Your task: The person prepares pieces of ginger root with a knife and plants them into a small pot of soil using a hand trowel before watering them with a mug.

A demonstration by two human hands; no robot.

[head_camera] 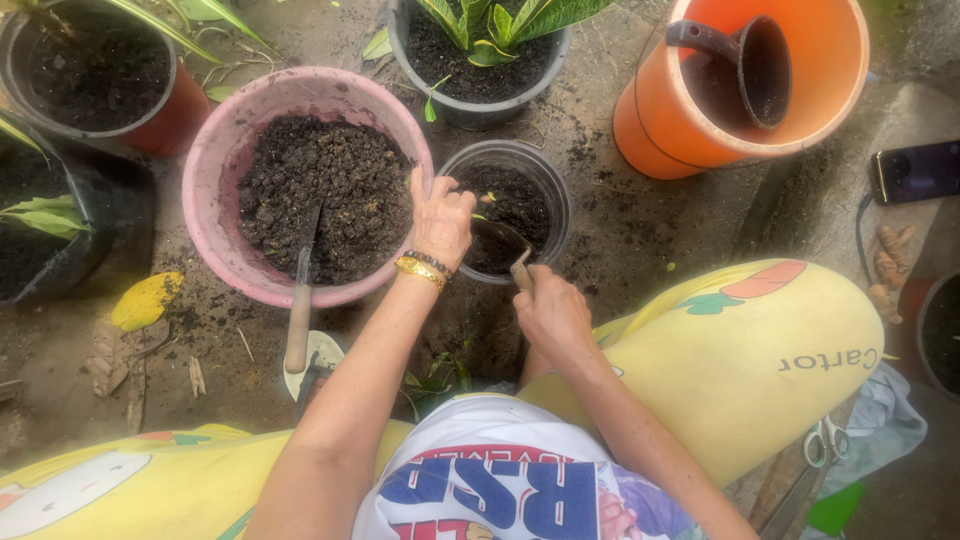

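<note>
Right hand (553, 318): closed around the handle of a small trowel (503, 243); the handle is almost wholly hidden in the fist, only a short stub showing above it.
Trowel blade: dips into the small clear pot (510, 208); its tip is lost against the dark soil, so how deep it sits cannot be told.
Left hand (441, 218): fingers curled together over the near-left rim of the small clear pot, right where that rim meets the pink pot (225, 160); fingertips hidden behind the rim.
Small clear pot: on the ground, between the pink pot and the orange bucket (655, 125), partly filled with soil.
Pink pot: just left of it, full of dark soil, with a wooden-handled tool (299, 310) standing in the soil, its blade buried and its handle leaning over the near rim.
Scissors (822, 445): near right, by the knee, partly covered.
Orange bucket: far right, tilted, top cut off by the edge, a dark scoop (755, 70) inside.
Grey planter (480, 60): far centre, leaves cut off at the top.
Phone (918, 172): right edge, cropped.
</note>
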